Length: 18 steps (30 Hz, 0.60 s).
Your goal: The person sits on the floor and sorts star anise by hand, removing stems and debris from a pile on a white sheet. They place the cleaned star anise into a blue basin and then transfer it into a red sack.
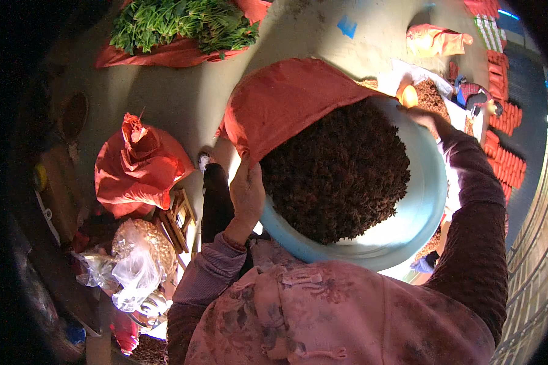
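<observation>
A light blue plastic basin (427, 182) is tilted in front of my body. Inside is a large heap of dark brown dried star anise (338, 178), massed toward its far left side. The mouth of a red woven sack (287, 100) covers the far rim of the basin. My left hand (248, 196) grips the near left edge of that sack, close against the basin. At the far right, my right hand (420, 116) is on the basin's rim, where the sack's edge ends; whether it also pinches the sack cannot be made out.
A tied red sack (139, 169) stands at left, beside a wooden stool (176, 219) and clear plastic bags (137, 278). Leafy greens (182, 23) lie on red sacking at the back. A person (475, 96) is low by a brown heap (431, 98) at right, near stacked red sacks (502, 159).
</observation>
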Available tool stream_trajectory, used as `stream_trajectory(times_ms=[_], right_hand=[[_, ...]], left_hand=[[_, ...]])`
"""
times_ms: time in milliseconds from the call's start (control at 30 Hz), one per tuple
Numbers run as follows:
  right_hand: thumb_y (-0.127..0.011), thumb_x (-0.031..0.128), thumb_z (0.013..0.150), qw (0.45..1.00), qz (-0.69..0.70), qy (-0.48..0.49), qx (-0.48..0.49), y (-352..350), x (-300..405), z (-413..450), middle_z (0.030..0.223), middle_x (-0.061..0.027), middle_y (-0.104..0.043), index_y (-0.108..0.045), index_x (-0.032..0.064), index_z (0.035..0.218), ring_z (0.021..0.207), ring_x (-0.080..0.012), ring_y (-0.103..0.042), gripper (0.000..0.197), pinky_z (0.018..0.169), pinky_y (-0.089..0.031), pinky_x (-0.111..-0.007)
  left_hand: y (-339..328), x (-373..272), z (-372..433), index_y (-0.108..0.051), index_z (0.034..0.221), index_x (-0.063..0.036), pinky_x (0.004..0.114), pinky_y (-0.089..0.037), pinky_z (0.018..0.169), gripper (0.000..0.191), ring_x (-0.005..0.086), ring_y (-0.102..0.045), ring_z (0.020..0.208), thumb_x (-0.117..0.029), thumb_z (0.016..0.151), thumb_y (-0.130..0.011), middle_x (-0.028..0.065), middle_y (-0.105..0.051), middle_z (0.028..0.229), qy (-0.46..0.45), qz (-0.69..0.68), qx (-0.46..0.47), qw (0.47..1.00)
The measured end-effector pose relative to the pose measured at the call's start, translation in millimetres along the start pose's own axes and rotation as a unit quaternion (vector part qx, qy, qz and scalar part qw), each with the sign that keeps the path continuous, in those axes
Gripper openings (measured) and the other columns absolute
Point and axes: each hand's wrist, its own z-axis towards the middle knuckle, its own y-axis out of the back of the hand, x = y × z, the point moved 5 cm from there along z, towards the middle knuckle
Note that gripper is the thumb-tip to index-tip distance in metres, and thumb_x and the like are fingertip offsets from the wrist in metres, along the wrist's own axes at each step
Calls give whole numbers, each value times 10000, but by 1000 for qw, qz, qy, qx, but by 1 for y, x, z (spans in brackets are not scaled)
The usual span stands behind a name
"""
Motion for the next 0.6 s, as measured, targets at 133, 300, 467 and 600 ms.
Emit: stream_trajectory(times_ms=[133,300,467,600], right_hand=[[-295,614,942,996,79,-1,-40,14,2,-16,1375,-231,-443,-448,6,1352,1261,-251,-446,749,1037,-347,-357],[-373,495,968,999,-1,26,-24,8,20,-7,1207,-201,-596,-512,0,1273,1090,-233,-559,598,937,-419,-344],[-397,531,949,997,44,42,-40,36,16,13,1177,-153,-591,-493,-12,1253,1088,-220,-544,630,926,-413,-353],[-369,547,953,991,-31,67,-112,48,1,4,1425,-154,-406,-291,48,1440,1300,-257,-384,702,1074,-284,-350]], left_hand=[[0,-3,0,-530,1269,-32,293,-395,598,373,108,-415,659,-263,989,-448,34,-467,748,-20,-81,4,996],[11,16,-21,-534,1204,28,317,-418,678,373,140,-443,700,-253,981,-433,82,-502,771,49,-36,5,998],[26,19,-13,-567,1116,46,339,-405,651,406,161,-469,706,-311,981,-429,74,-524,754,24,-21,-18,999],[12,26,-9,-549,1078,41,359,-408,649,394,162,-469,703,-324,974,-445,85,-509,736,61,-70,5,996]])
